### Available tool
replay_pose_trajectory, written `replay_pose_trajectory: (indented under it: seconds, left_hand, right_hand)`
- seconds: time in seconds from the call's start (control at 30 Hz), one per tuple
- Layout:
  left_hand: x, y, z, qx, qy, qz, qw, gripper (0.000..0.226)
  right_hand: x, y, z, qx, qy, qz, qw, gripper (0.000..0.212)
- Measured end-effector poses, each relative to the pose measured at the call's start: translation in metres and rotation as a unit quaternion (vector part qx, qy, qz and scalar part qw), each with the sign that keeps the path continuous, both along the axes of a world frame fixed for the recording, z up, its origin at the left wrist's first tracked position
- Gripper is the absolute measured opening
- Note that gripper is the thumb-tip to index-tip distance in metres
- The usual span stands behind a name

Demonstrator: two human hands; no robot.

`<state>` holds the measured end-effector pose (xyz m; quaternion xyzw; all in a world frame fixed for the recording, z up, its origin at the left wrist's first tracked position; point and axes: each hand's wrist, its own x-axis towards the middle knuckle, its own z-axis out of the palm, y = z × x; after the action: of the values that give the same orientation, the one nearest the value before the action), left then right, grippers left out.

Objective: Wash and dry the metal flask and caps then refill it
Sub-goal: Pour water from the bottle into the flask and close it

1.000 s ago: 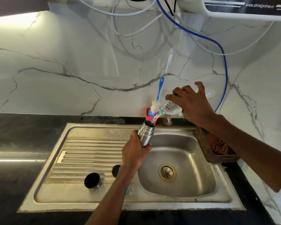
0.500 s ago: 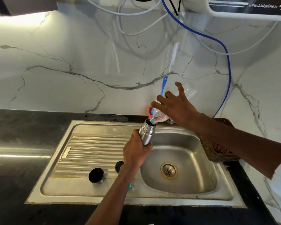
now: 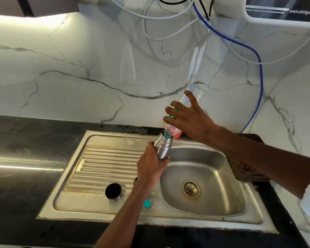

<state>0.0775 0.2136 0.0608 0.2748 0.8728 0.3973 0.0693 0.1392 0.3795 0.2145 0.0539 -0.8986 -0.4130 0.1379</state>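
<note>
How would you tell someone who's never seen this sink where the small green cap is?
Start at the steel sink and go to its ribbed drainboard, left of the basin. The green cap lies on the flat strip at the drainboard's front edge, just right of the left hand's forearm. It is small and bright green; the nearby black cap is bigger.

I note the steel flask [image 3: 162, 146] held open-mouthed and tilted slightly over the sink basin, a clear plastic bottle [image 3: 184, 111] upended with its neck at the flask's mouth. One black cap [image 3: 113, 190] rests on the drainboard; another is mostly hidden.
</note>
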Motion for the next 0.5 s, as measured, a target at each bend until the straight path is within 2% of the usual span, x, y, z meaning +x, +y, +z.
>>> replay_pose_trajectory:
  seconds: [0.37,0.43,0.5]
  left_hand:
    - [-0.023,-0.02,-0.002,0.034,0.001,0.014,0.999,0.058]
    - [-0.029,-0.026,-0.002,0.045,-0.003,0.026,0.999,0.06]
    - [-0.036,-0.033,0.001,0.06,-0.005,0.041,0.997,0.062]
  right_hand:
    - [-0.018,-0.016,0.0,-0.062,0.063,0.048,0.995,0.061]
    - [-0.024,-0.025,-0.005,-0.118,0.087,0.008,0.989,0.075]
    - [-0.028,-0.038,-0.015,-0.225,0.122,-0.059,0.965,0.088]
